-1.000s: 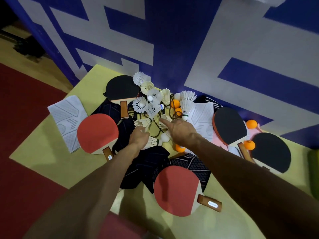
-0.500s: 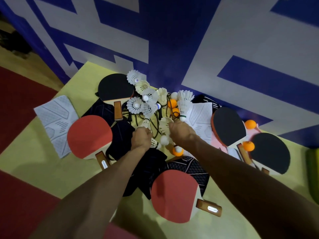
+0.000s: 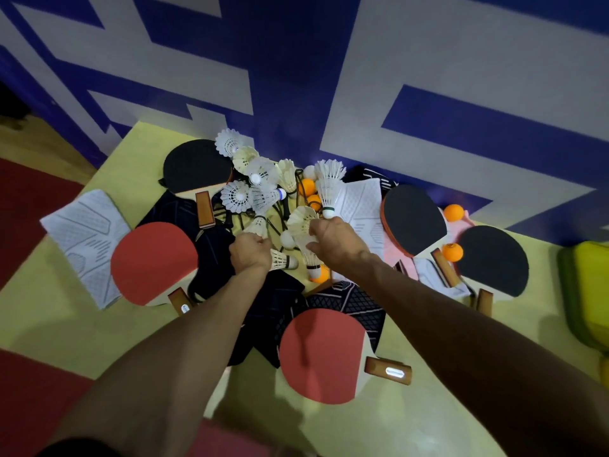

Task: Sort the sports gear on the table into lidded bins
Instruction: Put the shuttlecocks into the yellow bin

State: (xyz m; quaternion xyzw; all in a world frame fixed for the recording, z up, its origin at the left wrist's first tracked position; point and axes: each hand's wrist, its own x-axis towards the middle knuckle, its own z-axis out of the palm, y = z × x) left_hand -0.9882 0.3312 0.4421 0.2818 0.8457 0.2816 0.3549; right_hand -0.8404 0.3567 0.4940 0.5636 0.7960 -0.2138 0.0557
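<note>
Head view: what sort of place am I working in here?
Probably a sports hall or games room: a wall painted in bold blue and white blocks, red and wood-coloured flooring, and a yellow table heaped with table-tennis paddles and shuttlecocks.

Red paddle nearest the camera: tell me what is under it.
The red paddle overlaps a dark patterned cloth at its far edge; its near part lies on the yellow table. How far the cloth runs beneath the blade is covered.
</note>
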